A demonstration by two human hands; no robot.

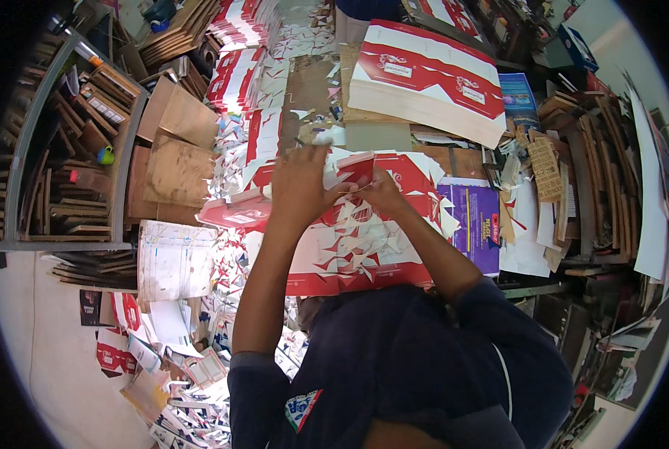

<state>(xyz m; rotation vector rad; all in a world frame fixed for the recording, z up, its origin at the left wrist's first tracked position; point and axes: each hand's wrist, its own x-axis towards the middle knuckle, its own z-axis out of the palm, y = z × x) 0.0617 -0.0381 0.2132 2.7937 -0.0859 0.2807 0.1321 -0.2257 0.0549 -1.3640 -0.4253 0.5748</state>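
Two bare hands work close together: the left hand (pixel 302 183) spreads over red-and-white printed card, thumb apart from its fingers, while the right hand (pixel 387 194) bends beside a small red piece (pixel 359 173), its clamp impossible to tell. That piece sits between them, beyond a printed sheet (pixel 304 258) strewn with pointed offcuts (pixel 339 243).

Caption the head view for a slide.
Left hand and right hand over printed red and white card, paper offcuts scattered on it, stacked sheets beyond.

The sheets (pixel 415 179) look smooth and papery, boards (pixel 181 172) woody
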